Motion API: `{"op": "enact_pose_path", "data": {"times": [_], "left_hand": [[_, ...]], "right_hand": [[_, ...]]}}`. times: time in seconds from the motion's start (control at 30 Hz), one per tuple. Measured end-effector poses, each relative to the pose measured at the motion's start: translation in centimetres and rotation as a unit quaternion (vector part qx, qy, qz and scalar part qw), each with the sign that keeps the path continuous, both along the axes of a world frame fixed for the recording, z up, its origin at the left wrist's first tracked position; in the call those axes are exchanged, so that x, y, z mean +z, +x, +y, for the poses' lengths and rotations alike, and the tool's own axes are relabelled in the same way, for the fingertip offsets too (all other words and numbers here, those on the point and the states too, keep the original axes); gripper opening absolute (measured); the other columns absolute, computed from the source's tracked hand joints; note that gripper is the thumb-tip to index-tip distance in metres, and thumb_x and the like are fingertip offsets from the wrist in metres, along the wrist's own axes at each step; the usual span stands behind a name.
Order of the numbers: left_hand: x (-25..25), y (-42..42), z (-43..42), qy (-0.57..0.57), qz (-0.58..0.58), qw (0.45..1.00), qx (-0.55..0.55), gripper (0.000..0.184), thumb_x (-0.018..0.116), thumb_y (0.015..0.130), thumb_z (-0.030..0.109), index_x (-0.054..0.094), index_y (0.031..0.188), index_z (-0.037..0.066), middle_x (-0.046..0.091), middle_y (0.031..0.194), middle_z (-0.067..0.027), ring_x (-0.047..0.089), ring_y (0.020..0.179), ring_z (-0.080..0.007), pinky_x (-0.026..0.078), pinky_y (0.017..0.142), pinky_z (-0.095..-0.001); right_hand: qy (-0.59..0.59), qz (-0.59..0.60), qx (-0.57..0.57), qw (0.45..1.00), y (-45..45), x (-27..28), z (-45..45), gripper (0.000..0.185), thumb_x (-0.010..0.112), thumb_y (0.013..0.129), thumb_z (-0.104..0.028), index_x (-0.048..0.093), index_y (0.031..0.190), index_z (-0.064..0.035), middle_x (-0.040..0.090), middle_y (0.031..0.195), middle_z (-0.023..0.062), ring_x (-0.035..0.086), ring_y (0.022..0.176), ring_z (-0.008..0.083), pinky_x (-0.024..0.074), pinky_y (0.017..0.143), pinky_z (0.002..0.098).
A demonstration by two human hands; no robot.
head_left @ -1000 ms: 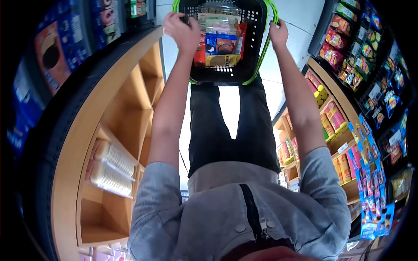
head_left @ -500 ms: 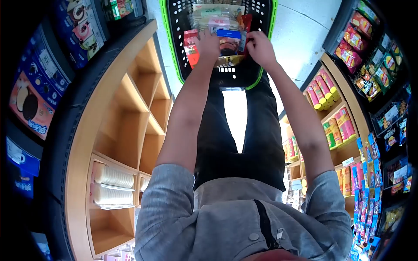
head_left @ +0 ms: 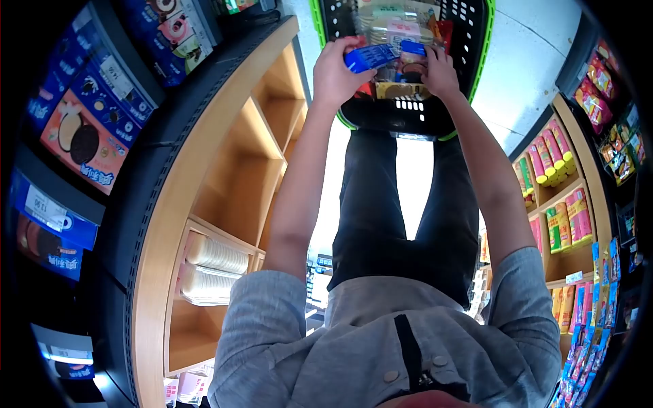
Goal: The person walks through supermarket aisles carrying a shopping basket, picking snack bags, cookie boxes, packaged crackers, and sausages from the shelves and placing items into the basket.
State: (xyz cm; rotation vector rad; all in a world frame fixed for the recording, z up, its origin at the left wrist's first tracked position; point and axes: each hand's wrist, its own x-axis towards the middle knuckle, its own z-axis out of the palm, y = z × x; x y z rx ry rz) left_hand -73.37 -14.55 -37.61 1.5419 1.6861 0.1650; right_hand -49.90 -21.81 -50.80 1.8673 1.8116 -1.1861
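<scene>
The left hand (head_left: pixel 335 73) pinches a blue pack (head_left: pixel 371 59) between thumb and fingers, holding it tilted over the near left part of the black basket (head_left: pixel 381 121). Change noted: half a second ago this hand lay over the goods with no pack visibly raised; one item now sits in the grip, judged separate from the load. The right hand (head_left: pixel 441 71), fingers curled, rests against the right edge of a blue-topped biscuit pack (head_left: pixel 412 69); whether it grips cannot be told. A yellow pack (head_left: pixel 398 90) lies just nearer the wearer, inside the basket.
</scene>
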Motion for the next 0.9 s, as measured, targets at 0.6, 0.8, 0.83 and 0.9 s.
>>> {"op": "enact_pose_path", "data": {"times": [0.6, 0.8, 0.83, 0.9], "left_hand": [[22.6, -5.4, -3.6, -0.064, -0.351, 0.806, 0.472, 0.033, 0.060, 0.084, 0.005, 0.057, 0.117, 0.000, 0.059, 0.108, -0.0076, 0.058, 0.094, -0.0135, 0.049, 0.083, -0.0264], [41.7, -5.8, -15.9, 0.158, -0.506, 0.714, 0.458, 0.061, 0.069, 0.075, 0.008, 0.044, 0.130, -0.001, 0.052, 0.119, -0.0084, 0.049, 0.113, -0.0166, 0.040, 0.099, -0.0295], [44.6, -5.3, -17.4, 0.173, -0.539, 0.692, 0.447, 0.074, 0.069, 0.072, 0.009, 0.035, 0.136, 0.001, 0.047, 0.127, -0.0100, 0.046, 0.118, -0.0191, 0.037, 0.102, -0.0311], [50.5, -3.5, -18.8, 0.196, -0.594, 0.657, 0.421, 0.085, 0.069, 0.067, 0.012, 0.028, 0.140, 0.002, 0.041, 0.135, -0.0118, 0.041, 0.125, -0.0224, 0.033, 0.106, -0.0337]], "right_hand": [[0.215, 0.150, -0.046, 0.964, 0.4, 20.6, 1.9, 0.054, 0.076, 0.063, -0.012, 0.051, 0.110, -0.0033, 0.050, 0.106, 0.0176, 0.046, 0.101, 0.0381, 0.0422, 0.086, 0.0435], [0.195, 0.214, -0.126, 0.949, 6.8, 32.0, 3.1, 0.051, 0.078, 0.067, -0.035, 0.048, 0.091, -0.0012, 0.056, 0.077, 0.0186, 0.057, 0.071, 0.0343, 0.0465, 0.065, 0.0406], [0.198, 0.201, -0.128, 0.951, 8.4, 31.9, 2.8, 0.054, 0.080, 0.065, -0.035, 0.048, 0.092, -0.0010, 0.057, 0.078, 0.0187, 0.058, 0.072, 0.0350, 0.0467, 0.066, 0.0413], [0.229, 0.252, -0.138, 0.930, 12.0, 29.6, 2.1, 0.052, 0.082, 0.064, -0.031, 0.048, 0.091, -0.0028, 0.059, 0.080, 0.0112, 0.057, 0.075, 0.0214, 0.0469, 0.068, 0.0373]]}}
